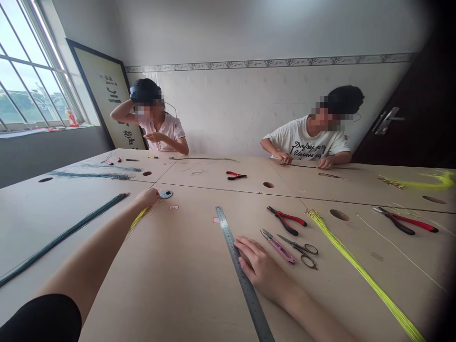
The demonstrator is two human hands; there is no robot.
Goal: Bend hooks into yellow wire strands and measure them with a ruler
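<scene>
Head view: we lay our right hand (261, 267) against the metal ruler (251, 304) at lower centre, its fingers close together and flat, thumb a little apart; our left hand (147, 195), left of centre, is at the end of the yellow strands (137, 221), just beside a round grey disc (166, 194), fingers curled down, and we cannot tell whether they pinch anything
</scene>
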